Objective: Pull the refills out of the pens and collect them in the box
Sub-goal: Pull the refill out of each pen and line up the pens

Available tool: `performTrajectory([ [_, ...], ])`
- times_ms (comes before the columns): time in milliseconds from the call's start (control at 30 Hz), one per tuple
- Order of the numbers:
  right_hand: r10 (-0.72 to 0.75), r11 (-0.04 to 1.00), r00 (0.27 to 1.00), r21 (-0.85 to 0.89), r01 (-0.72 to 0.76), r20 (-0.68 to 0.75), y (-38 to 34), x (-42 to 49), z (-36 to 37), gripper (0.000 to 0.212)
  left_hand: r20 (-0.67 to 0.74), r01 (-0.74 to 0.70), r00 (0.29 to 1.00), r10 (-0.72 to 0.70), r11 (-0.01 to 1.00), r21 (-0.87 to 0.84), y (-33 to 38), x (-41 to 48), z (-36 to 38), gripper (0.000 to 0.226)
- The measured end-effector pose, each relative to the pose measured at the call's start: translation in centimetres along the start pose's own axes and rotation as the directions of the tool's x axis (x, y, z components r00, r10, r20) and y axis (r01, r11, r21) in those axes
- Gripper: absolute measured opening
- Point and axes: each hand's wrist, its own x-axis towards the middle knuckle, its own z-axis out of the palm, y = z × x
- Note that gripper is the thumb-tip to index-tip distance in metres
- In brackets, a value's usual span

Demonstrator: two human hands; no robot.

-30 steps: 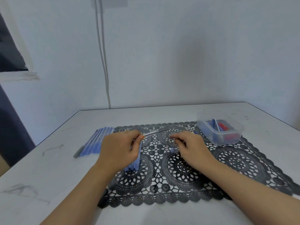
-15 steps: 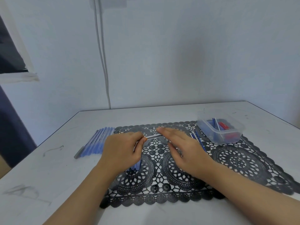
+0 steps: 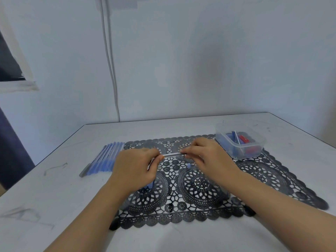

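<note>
A thin clear pen (image 3: 171,154) lies level between my two hands above the black lace mat (image 3: 272,171). My left hand (image 3: 134,168) grips its left end. My right hand (image 3: 209,159) pinches its right end with the fingertips. A small blue cap (image 3: 189,165) lies on the mat just below the pen. More blue pens (image 3: 151,184) peek out under my left hand. A clear plastic box (image 3: 240,142) at the back right holds blue and red pieces and a few thin refills.
A row of several blue pens (image 3: 105,159) lies on the white table (image 3: 54,197) left of the mat. The wall and a white cable (image 3: 111,70) stand behind the table. The table's left edge drops off near a dark curtain.
My right hand has come back from reaching flat over the mat and closed its fingertips on the pen's right end. The left hand has kept its hold on the pen.
</note>
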Motion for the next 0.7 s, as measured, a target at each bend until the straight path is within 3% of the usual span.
performTrajectory([
  [167, 0.104, 0.995, 0.995, -0.006, -0.104, 0.004, 1.1, 0.0, -0.3, 0.019, 0.015, 0.009, 1.000, -0.009, 1.000, -0.009, 0.0, 0.0, -0.3, 0.037],
  [367, 0.107, 0.993, 0.994, -0.053, -0.107, -0.002, 2.3, -0.2, -0.9, 0.043, 0.001, 0.024, 1.000, -0.024, 0.999, -0.030, -0.1, 0.2, -0.7, 0.033],
  [533, 0.281, 0.960, 0.959, -0.021, -0.281, 0.025, 3.1, -0.3, -1.1, 0.021, 0.006, 0.028, 1.000, -0.027, 0.998, -0.050, -0.1, 0.1, -0.6, 0.033],
  [700, 0.406, 0.914, 0.909, -0.010, -0.407, 0.098, 3.9, -0.2, -1.3, 0.017, 0.014, 0.043, 0.999, -0.042, 0.998, -0.053, 0.0, 0.1, -0.7, 0.034],
])
